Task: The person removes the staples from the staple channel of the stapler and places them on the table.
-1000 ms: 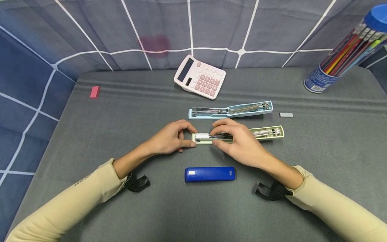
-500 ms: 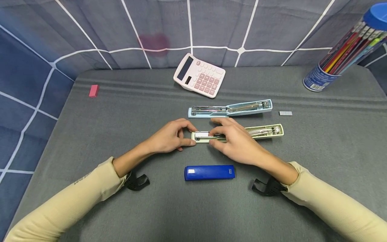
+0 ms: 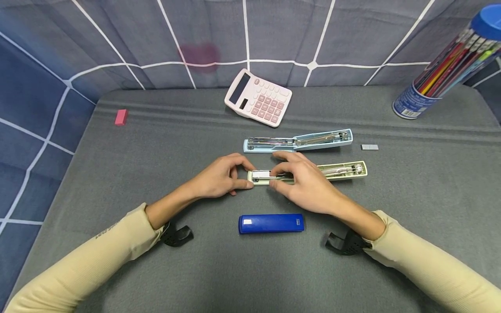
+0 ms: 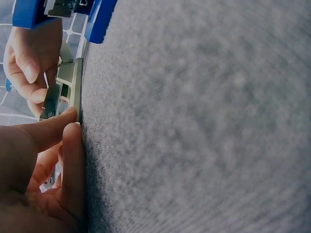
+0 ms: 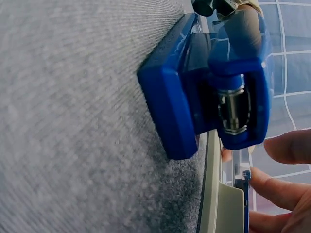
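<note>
A light green stapler point(image 3: 346, 170) lies opened out on the grey table, its metal staple rail exposed. My left hand point(image 3: 215, 177) pinches the left end of its base between thumb and fingers. Over the middle of the rail, my right hand point(image 3: 307, 184) curls its fingers; one fingertip touches the metal in the right wrist view. Whether its thumb also presses the rail is unclear. Just behind lies a pale blue stapler point(image 3: 325, 139), likewise opened out. Nearer me sits a closed dark blue stapler point(image 3: 271, 223), large in the right wrist view.
A strip of staples point(image 3: 369, 147) lies to the right of the pale blue stapler. Farther back are a pink calculator point(image 3: 270, 99) and a tall tub of pencils point(image 3: 416, 102). At the far left sits a pink eraser point(image 3: 121, 117). A checked cloth point(image 3: 282, 32) hangs behind.
My right hand has slid a little to the left along the rail of the green stapler, then barely moved. The left hand keeps its pinch in place.
</note>
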### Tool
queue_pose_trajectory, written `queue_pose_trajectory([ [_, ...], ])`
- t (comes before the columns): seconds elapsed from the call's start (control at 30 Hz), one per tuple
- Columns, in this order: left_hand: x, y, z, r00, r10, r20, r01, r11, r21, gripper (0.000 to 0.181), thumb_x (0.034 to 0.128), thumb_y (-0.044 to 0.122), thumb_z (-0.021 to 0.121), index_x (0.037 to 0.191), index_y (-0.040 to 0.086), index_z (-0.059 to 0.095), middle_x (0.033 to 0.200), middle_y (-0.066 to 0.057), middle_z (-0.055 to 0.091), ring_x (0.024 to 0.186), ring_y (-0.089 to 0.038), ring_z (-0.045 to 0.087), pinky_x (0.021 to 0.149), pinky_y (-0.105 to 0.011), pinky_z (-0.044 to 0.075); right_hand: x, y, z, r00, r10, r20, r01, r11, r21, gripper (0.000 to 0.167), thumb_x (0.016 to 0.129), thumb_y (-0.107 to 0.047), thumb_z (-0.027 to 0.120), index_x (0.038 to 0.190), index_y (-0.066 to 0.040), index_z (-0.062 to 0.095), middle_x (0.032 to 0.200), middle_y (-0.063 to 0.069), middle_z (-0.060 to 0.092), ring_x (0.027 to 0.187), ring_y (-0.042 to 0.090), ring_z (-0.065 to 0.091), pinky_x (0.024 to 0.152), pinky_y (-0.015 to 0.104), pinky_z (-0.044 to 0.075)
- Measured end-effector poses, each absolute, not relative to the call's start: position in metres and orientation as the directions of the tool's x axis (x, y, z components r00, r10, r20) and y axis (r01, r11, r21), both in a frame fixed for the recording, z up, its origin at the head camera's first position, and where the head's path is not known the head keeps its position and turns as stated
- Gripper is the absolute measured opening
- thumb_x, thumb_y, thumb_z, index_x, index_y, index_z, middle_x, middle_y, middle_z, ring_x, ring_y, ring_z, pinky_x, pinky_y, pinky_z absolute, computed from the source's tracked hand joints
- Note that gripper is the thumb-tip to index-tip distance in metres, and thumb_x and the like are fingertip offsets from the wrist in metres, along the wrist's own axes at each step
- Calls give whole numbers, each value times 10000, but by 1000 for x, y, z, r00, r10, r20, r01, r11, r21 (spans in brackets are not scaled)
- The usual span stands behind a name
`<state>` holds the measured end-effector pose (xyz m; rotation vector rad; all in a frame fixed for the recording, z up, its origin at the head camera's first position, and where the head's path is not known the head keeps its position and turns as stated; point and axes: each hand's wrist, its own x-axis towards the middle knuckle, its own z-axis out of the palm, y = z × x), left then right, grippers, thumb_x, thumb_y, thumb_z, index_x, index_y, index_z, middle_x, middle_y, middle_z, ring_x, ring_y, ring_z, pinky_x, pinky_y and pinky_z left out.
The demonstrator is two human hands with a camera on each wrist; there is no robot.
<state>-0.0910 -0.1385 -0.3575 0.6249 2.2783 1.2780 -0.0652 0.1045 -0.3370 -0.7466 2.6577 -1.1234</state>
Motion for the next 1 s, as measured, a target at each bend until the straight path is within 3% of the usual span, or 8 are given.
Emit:
queue_pose_trajectory([
  [0.2,-91,-139,-358,-798,578,-171,164,482,861,272,845,93,793,1089,58,676,991,-96,560,515,-172,575,505,-307,540,-67,103,-337,-860,-509,33,-339,522,-783,115,902,-197,711,989,-123,724,1402,100,529,1294,270,464,1017,506,406],
  [0.4,-91,-138,-356,-799,577,-172,170,490,855,289,844,109,797,1096,50,669,968,-96,559,502,-173,585,517,-307,539,-69,98,-336,-835,-544,83,-379,458,-804,108,910,-183,702,1006,-138,716,1384,70,549,1302,239,455,1053,486,381],
  [0.67,-91,-138,-357,-799,576,-173,165,487,858,309,839,97,800,1111,38,667,957,-96,561,497,-174,582,509,-308,537,-73,88,-336,-816,-566,119,-396,396,-829,107,872,-93,736,976,-101,711,1098,-25,692,1106,131,596,979,364,457],
  [0.87,-92,-138,-357,-800,574,-172,165,487,858,306,839,101,801,1104,33,665,943,-96,558,501,-175,583,511,-308,538,-74,83,-337,-825,-546,149,-404,384,-830,129,835,-59,759,920,-96,670,970,-11,687,979,157,627,894,381,485],
  [1.0,-92,-139,-357,-801,573,-172,160,482,861,296,842,98,797,1096,27,661,954,-99,560,502,-176,583,506,-310,538,-74,79,-337,-827,-536,169,-419,389,-821,180,828,-56,771,964,-88,658,965,5,682,951,175,636,862,397,505],
])
